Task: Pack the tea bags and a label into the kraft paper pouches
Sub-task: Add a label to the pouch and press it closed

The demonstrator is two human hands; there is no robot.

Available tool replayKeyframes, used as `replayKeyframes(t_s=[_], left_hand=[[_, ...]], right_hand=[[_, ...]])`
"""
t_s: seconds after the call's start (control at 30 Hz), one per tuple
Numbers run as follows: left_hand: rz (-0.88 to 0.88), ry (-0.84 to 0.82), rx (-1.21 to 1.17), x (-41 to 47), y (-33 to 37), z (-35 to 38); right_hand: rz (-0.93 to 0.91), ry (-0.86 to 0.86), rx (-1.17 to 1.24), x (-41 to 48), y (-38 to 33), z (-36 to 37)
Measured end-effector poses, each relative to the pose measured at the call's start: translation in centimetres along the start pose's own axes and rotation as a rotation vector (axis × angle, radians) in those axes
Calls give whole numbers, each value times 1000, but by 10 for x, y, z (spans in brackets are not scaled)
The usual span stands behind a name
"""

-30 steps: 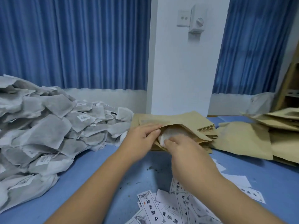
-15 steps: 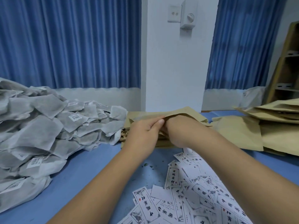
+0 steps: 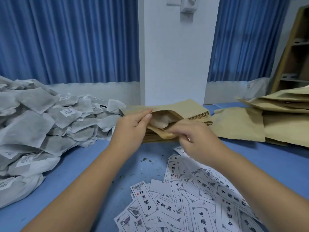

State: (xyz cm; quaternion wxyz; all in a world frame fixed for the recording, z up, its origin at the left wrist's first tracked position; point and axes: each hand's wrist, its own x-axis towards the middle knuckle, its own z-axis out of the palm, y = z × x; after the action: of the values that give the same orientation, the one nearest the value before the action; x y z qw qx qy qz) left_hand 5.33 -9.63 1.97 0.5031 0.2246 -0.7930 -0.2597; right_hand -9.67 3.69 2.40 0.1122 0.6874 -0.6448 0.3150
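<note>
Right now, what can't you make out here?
Head view:
- open pouch contents: pale shape inside, count hidden by its walls and the left hand pinching the lip.
- right hand grip: fingers motion-blurred; holding anything unclear.
- tea bag pile: cut off at left edge.
- labels: cut off at bottom, partly under the right forearm.

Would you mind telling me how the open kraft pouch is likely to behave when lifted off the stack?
The open kraft pouch probably flexes but keeps its shape: its mouth bows open where the left hand pinches the upper lip. It likely feels light, with only a tea bag visible inside. Matte paper should not slip much.
</note>
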Motion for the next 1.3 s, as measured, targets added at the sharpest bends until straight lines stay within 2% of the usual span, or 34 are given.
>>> replayKeyframes(t_s=[0.1,0.17,0.23,0.37,0.6,0.73,1.03,1.13,1.3], left_hand=[[6,-35,115,-2,-1,3],[-8,-53,147,-3,1,2],[-44,-64,144,-1,3,2],[-107,-94,141,0,2,2],[-108,-111,225,2,2,3],[-111,-128,189,2,2,5],[-121,-154,109,2,6,3],[-152,-178,65,1,8,4],[-177,-209,26,-2,11,4]], right_hand=[[265,-7,-88,-30,23,13],[444,-85,-183,-43,35,21],[543,-204,-235,-48,42,24],[579,-337,-305,-47,40,27],[602,-138,-154,-47,44,31],[539,68,-52,-46,41,26],[150,545,99,-43,5,-2],[57,565,70,-44,0,0],[69,375,-47,-46,1,13]])
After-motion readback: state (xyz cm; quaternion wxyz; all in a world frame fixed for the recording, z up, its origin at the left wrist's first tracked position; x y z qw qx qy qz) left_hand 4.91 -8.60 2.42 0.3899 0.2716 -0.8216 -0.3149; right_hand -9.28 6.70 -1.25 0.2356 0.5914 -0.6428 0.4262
